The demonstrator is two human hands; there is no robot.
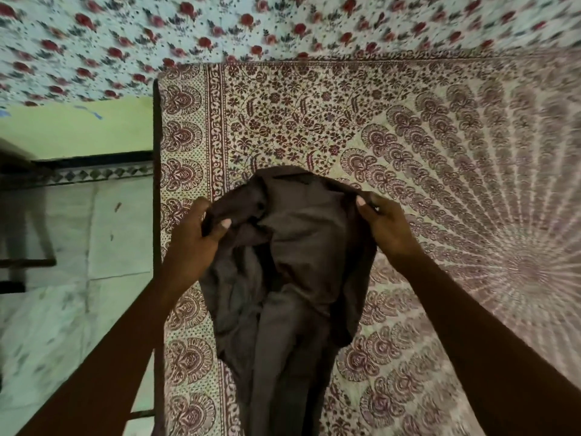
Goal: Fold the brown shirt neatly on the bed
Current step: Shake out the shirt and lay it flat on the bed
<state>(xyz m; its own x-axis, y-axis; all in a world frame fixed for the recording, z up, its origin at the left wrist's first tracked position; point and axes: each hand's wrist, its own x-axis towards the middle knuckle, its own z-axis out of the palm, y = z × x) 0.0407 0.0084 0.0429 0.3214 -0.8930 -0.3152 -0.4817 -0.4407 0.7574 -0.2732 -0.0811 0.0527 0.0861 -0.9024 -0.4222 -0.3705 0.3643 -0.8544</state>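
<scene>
Cloth filled the middle of the frame: a dark brown shirt of soft woven fabric (298, 247), bunched and creased, ran from just above centre down to the bottom edge. I held it by its top edge with both hands. My left hand (198, 228), left of centre, gripped a gathered fold, with the thumb pressed on the front of the cloth and the other fingers curled behind it. My right hand (386, 225), right of centre, pinched the opposite corner of that top edge between its thumb and the fingers, which were hidden behind the cloth. The stretch between my hands arched upward, and the rest sagged in loose folds toward the lower part of the frame. I could not tell how much of it lay flat. Under the shirt was the bed, covered with a cream sheet printed in maroon paisley and radiating fan motifs (440, 152), which took up the centre and right. A pale cloth with red roses (125, 42) crossed the top of the frame. A dark bed rail (156, 146) ran along the sheet's left side, with a green wall (78, 127) and pale floor tiles (63, 294) to its left.
</scene>
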